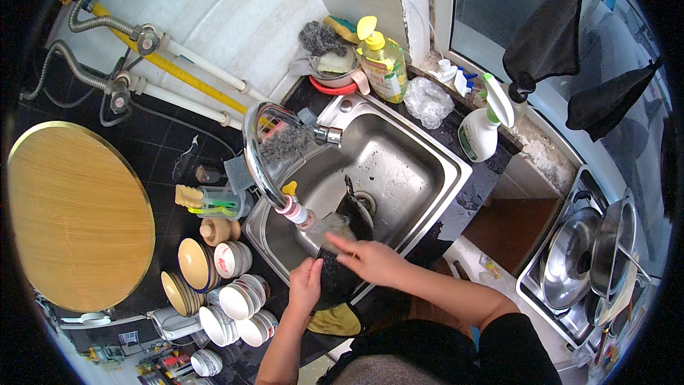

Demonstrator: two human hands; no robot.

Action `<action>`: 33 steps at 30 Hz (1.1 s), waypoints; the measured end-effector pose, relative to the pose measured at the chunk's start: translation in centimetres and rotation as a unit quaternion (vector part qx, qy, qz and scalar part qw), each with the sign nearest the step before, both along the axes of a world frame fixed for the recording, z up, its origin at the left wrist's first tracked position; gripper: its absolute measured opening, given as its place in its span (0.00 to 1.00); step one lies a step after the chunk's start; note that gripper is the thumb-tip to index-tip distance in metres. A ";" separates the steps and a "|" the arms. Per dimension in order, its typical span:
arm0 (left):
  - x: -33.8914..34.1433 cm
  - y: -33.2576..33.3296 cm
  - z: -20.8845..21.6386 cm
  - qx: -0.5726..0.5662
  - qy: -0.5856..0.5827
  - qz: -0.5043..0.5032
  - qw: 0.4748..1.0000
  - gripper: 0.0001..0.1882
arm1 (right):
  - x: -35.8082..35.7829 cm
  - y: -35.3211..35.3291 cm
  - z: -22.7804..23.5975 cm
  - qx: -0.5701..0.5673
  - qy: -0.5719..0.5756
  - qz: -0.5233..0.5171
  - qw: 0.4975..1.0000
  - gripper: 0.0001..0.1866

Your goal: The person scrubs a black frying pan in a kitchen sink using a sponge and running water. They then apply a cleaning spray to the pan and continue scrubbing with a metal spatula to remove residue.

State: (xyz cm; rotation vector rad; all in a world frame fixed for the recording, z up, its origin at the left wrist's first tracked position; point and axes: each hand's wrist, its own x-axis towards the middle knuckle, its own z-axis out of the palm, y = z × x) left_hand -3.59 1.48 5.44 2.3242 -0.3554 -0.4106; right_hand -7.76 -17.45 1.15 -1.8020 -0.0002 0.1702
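Sink (399, 139): steel, in the counter (476, 199)
Tap (249, 144): curved, its end above the sink
Black item (330, 269): at the sink's near edge
Right hand (370, 259): over it, fingers' hold I can't tell
Left hand (306, 281): fingers gripping its edge

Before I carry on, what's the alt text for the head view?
Left hand gripping a dark item at a steel sink's near edge, right hand close beside it, near the tap. Stacked bowls stand to the left; a yellow-topped bottle stands behind the sink.
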 end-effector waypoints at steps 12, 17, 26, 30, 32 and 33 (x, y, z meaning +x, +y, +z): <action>0.4 -0.1 0.0 0.008 -0.020 0.008 1.000 0.18 | -1.2 -2.0 -1.4 -0.040 0.070 -0.017 0.997 0.29; 0.1 -0.1 -0.4 0.006 -0.033 -0.012 0.999 0.17 | 1.3 -3.4 -1.4 -0.048 0.125 -0.054 0.990 0.28; 0.4 -0.4 -0.2 0.000 -0.018 0.002 1.000 0.18 | 0.6 -2.8 -0.7 -0.069 0.087 -0.017 0.994 0.29; 0.6 -0.2 -0.6 0.004 -0.039 0.007 0.999 0.18 | 0.9 -2.9 -1.6 -0.064 0.109 -0.046 0.991 0.28; 1.2 0.0 -0.5 0.008 -0.047 0.015 0.999 0.18 | 0.9 -2.9 0.4 -0.075 0.147 0.023 0.986 0.28; 1.5 0.2 -0.4 0.008 -0.047 0.018 0.999 0.18 | 0.2 -2.3 0.5 -0.070 0.115 0.042 0.990 0.28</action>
